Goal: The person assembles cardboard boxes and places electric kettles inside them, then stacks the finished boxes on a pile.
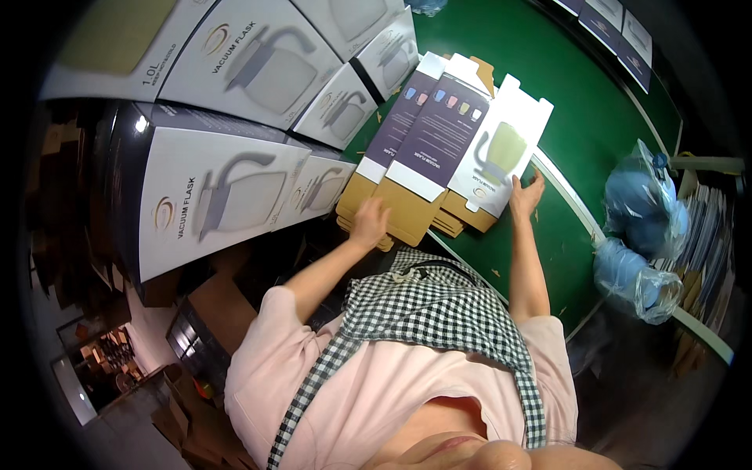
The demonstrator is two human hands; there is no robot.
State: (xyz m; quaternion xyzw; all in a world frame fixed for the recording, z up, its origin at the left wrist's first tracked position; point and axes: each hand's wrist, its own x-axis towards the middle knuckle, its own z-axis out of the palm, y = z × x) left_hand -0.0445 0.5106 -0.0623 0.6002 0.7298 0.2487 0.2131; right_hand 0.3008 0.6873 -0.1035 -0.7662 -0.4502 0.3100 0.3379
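Observation:
Flattened carton blanks lie in overlapping stacks in front of me. The top carton blank (501,145) shows a white face with a green flask picture; its purple printed panel (436,129) lies to the left, and plain brown flaps (407,210) point toward me. My left hand (370,223) rests on the brown flaps at the near left, fingers spread and slightly bent. At the right edge of the white face is my right hand (527,193), its thumb by the carton and its fingers apart. Whether the right fingertips press on the edge is hard to tell.
Made-up flask boxes (227,192) are piled high on the left. The green table (560,235) has a pale metal strip (568,192) across it. Blue items in clear plastic bags (646,204) sit at the right, beside a stack of flat sheets (709,235). More printed cartons (607,35) lie far right.

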